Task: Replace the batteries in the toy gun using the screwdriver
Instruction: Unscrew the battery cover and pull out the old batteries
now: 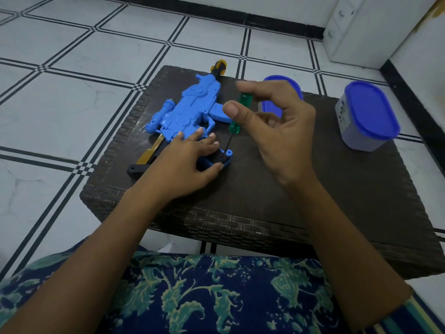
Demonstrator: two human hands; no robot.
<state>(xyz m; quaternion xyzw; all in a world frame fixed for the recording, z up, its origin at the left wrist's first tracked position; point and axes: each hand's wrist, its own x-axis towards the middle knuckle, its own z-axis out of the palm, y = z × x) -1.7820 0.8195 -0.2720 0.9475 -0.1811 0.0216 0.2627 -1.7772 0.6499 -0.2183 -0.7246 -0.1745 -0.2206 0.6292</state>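
1. Blue plastic fills the middle of the head view. The toy gun (190, 109) lies flat on its side on the dark woven counter (313, 201), left of frame centre, with its muzzle toward the top edge and its yellow-and-black stock toward the lower left.
2. Left grip (185, 162) rests on the gun's lower body. Its fingers are straight and apart, pressing down, and the thumb lies beside the gun's handle (226, 160).
3. Right grip (281, 131), just right of centre, is clamped on the screwdriver (237, 116). Thumb and forefinger pinch the green handle, and the thin shaft slants down until its tip touches the gun's handle. A screw may sit there, but it is too small to confirm.
4. My read: it's hollow moulded plastic, so light, stiff and likely to skate on the counter. Pressing flat on the broad body near the tip looks the soundest hold. The slim, smooth driver handle wants a firm pinch, or the tip may slip.
5. Two blue-lidded tubs stand at the right of the frame, one (284, 85) partly behind the right grip and the other (370, 114) well apart.
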